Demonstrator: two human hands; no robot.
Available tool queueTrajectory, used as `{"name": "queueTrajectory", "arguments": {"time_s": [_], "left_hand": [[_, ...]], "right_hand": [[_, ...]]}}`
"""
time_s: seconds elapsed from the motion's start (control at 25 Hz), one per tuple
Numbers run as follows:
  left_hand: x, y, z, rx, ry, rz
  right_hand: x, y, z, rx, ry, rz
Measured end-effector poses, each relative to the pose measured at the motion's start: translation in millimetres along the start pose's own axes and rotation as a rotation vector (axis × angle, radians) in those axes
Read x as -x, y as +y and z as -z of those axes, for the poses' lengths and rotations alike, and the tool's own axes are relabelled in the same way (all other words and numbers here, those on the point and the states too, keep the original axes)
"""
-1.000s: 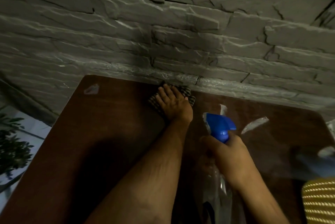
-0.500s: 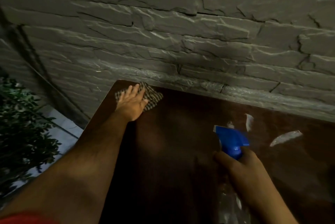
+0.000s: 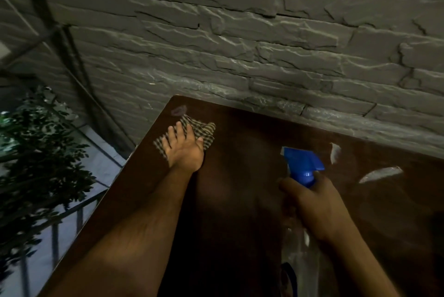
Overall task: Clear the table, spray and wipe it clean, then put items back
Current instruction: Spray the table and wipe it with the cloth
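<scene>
A dark brown glossy table (image 3: pixel 240 200) stands against a grey stone wall. My left hand (image 3: pixel 183 150) lies flat, fingers spread, pressing a checked cloth (image 3: pixel 207 132) onto the table near its far left corner. Just beyond the cloth there is a small pale smear (image 3: pixel 179 110). My right hand (image 3: pixel 314 200) grips the neck of a clear spray bottle with a blue trigger head (image 3: pixel 301 164), held upright over the table's middle. The lower part of the bottle (image 3: pixel 300 263) is see-through and hard to make out.
The stone wall (image 3: pixel 240 44) runs along the table's far edge. A leafy plant (image 3: pixel 31 159) and a metal railing (image 3: pixel 55 236) stand left of the table. Bright reflections (image 3: pixel 380 174) show on the right part of the tabletop.
My left hand has slid the cloth leftward along the far edge to the far left corner, then slightly back toward me. The right hand keeps the spray bottle in about the same place.
</scene>
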State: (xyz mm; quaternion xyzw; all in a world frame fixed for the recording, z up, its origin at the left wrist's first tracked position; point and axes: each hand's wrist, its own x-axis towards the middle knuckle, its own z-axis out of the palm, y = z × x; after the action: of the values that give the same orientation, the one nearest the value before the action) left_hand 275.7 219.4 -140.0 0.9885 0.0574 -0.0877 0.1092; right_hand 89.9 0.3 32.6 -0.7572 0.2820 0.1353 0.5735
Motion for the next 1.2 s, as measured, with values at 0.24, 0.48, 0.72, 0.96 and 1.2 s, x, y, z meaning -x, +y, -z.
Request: {"name": "queueTrajectory", "arguments": {"time_s": [0.24, 0.48, 0.72, 0.96, 1.2], "left_hand": [[86.4, 27.3, -21.5, -0.003, -0.008, -0.098], [170.4, 71.6, -44.4, -0.062, -0.028, -0.32], [159.3, 66.3, -45.1, -0.071, -0.055, -0.391], [104.5, 83.8, -40.4, -0.073, -0.101, -0.441], [48.9, 127.4, -39.8, -0.086, -0.117, -0.486]], "right_hand": [[36.5, 19.6, 19.4, 0.046, -0.011, -0.005], [69.8, 49.3, 55.6, 0.088, 0.017, -0.032], [44.2, 49.6, 94.9, 0.075, 0.188, 0.081], [11.1, 26.9, 107.8, 0.053, 0.248, 0.109], [-14.3, 23.8, 99.1, 0.005, 0.225, 0.049]]}}
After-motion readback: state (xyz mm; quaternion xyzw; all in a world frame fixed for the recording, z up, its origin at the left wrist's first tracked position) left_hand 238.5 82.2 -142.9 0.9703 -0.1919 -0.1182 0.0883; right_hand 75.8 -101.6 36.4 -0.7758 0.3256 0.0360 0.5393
